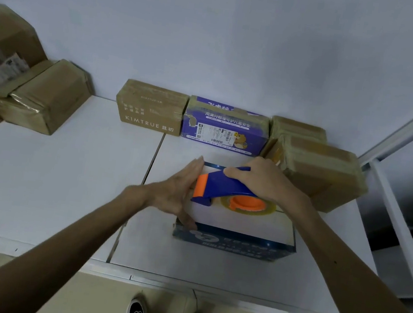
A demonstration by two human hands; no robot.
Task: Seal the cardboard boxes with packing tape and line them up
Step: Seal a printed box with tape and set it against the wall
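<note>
**Taping a blue-and-white box at centre frame**

A low cardboard box sits on a white table, just below the middle of the frame. Its top is plain white and its sides are dark blue with pale print. Its long axis runs left to right.

On its top rests a blue tape dispenser with an orange blade guard and a clear roll of tape on an orange hub. The dispenser also lies left to right, blade end pointing left.

The right hand grips the dispenser's handle, fingers curled over it. The left hand lies open against the box's left end, fingers straight.

Behind, along the wall, stand a tan KIMTRUE box, a purple box and taped brown boxes. More brown boxes are piled at the upper left.
</note>
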